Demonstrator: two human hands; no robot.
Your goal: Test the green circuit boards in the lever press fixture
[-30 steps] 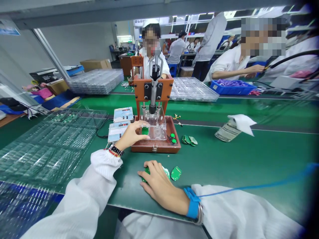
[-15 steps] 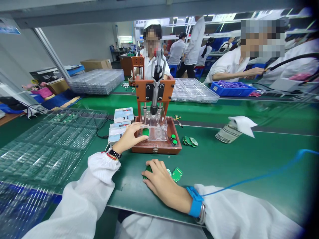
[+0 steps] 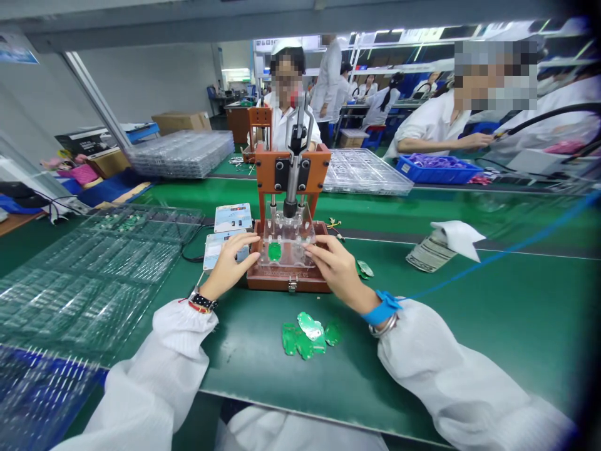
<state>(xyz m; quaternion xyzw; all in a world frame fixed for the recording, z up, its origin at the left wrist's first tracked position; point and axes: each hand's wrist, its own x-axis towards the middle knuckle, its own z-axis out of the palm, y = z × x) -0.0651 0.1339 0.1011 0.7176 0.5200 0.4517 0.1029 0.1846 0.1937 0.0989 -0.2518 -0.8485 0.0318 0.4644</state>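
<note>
Your left hand (image 3: 231,260) rests against the left side of the orange-brown test fixture with the clear acrylic press plate (image 3: 287,250). The fingers are loosely curled and half open, fingertips on the left edge of the clear plate, thumb lower against the fixture's base. It grips nothing; it only touches the plate. Your right hand (image 3: 337,268) mirrors it on the right side: fingers spread a little and gently bent, tips laid on the right edge of the same clear plate, palm over the fixture's right front corner. It too closes around nothing.

Between your two hands, under the clear plate, sits a small green circuit board (image 3: 275,251), seated in the fixture's nest just below the upright grey lever handle (image 3: 294,164). A loose heap of small green circuit boards (image 3: 307,331) lies on the green bench mat (image 3: 446,307) in front of the fixture, near your wrists but apart from both hands. A few more green boards (image 3: 364,269) lie just right of the fixture, partly hidden behind your right hand.

A blue wrist strap (image 3: 382,307) circles your right wrist, its blue cord (image 3: 507,250) running off to the right. Two pale blue-and-white meter boxes (image 3: 230,225) stand just behind your left hand. Stacked clear plastic trays (image 3: 89,275) cover the bench to your left. A white cloth on a grey packet (image 3: 446,241) lies well to the right.
</note>
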